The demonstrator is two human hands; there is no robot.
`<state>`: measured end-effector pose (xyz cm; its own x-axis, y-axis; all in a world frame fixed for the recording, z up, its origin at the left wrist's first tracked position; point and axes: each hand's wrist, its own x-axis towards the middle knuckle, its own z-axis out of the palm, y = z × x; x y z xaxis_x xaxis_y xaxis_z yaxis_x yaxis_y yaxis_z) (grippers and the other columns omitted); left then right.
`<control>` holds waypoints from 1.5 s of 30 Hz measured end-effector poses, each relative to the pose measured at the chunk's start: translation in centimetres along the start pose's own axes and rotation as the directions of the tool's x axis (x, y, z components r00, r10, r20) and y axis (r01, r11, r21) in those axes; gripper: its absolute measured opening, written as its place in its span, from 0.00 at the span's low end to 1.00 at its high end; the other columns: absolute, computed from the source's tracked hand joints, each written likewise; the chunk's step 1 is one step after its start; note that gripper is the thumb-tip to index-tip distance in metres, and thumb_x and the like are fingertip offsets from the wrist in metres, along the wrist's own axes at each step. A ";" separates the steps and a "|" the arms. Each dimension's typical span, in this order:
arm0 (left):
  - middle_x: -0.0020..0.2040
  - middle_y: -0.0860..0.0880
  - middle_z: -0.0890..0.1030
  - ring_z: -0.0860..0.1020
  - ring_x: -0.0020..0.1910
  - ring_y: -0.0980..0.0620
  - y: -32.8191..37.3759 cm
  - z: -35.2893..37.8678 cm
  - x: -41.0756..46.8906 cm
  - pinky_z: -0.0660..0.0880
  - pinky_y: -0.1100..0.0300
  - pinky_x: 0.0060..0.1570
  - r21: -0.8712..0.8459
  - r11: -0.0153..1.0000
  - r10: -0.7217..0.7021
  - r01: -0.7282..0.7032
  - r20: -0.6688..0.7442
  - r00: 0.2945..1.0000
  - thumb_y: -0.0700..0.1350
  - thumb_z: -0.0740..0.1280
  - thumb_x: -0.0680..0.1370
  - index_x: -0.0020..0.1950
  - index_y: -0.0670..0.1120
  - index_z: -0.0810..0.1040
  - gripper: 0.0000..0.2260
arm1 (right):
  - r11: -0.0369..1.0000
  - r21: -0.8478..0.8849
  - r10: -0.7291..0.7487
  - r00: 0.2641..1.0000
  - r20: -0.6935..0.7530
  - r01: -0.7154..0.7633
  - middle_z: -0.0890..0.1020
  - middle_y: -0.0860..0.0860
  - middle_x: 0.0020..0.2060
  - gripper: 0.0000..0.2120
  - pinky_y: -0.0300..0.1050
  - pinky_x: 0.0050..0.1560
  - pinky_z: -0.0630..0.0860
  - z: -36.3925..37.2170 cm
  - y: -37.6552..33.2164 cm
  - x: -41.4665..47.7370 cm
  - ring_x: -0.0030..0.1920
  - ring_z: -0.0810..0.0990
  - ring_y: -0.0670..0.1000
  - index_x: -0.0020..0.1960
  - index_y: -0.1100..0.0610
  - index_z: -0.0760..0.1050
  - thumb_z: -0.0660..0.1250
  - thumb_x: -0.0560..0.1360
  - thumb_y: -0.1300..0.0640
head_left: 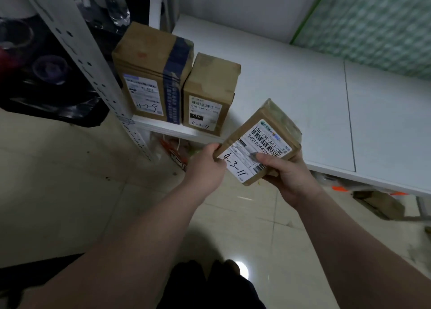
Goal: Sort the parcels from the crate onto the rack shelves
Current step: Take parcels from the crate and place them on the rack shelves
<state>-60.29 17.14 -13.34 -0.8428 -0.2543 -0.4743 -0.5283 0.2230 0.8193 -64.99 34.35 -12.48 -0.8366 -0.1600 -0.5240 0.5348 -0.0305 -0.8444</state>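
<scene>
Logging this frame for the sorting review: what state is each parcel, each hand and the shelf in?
Held parcel: in the air, tilted, marked 4-3-11.
Left hand: grips its left corner.
Right hand: grips its right side, thumb on top.
Tall parcel: upright, marked 4-3-9.
Smaller parcel: upright beside it, marked 4-3-11.
Shelf: bears those two at its left end.

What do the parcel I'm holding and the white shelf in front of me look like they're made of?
Parcel: brown cardboard, matte, judging by its folded edges; a white paper label on top and glossy clear tape at the far end. Shelf: smooth white panels with a faint sheen and a seam between them, probably painted metal or laminated board.
</scene>
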 end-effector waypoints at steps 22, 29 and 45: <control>0.56 0.44 0.79 0.75 0.57 0.44 -13.3 7.4 14.1 0.73 0.45 0.59 0.734 0.583 0.763 -0.348 -0.347 0.546 0.39 0.70 0.70 0.61 0.41 0.78 0.19 | 0.713 -0.264 -0.645 0.755 0.117 0.650 0.69 0.50 0.72 0.58 0.57 0.64 0.75 -3.4 9.9 16.2 0.68 0.73 0.49 0.78 0.47 0.51 0.81 0.57 0.51; 0.51 0.45 0.78 0.76 0.51 0.45 -13.4 6.5 14.2 0.73 0.51 0.54 0.798 0.473 0.820 -0.375 -0.243 0.518 0.42 0.68 0.70 0.60 0.41 0.77 0.18 | 0.646 -0.386 -0.674 0.730 0.116 0.658 0.79 0.44 0.59 0.48 0.30 0.48 0.77 -2.6 9.9 16.1 0.52 0.79 0.34 0.75 0.52 0.58 0.80 0.62 0.64; 0.55 0.45 0.77 0.75 0.55 0.45 -13.4 6.0 14.3 0.74 0.51 0.56 0.818 0.427 0.831 -0.384 -0.188 0.524 0.42 0.69 0.67 0.63 0.41 0.74 0.23 | 0.662 -0.483 -0.651 0.759 0.009 0.574 0.80 0.39 0.55 0.44 0.48 0.59 0.77 -1.2 9.1 16.3 0.52 0.80 0.40 0.74 0.49 0.60 0.78 0.65 0.61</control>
<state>-65.87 16.12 -33.02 -0.8612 -0.1247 0.4928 0.0142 0.9632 0.2685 -73.85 32.62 -28.82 -0.9820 -0.1101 0.1535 -0.1836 0.3641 -0.9131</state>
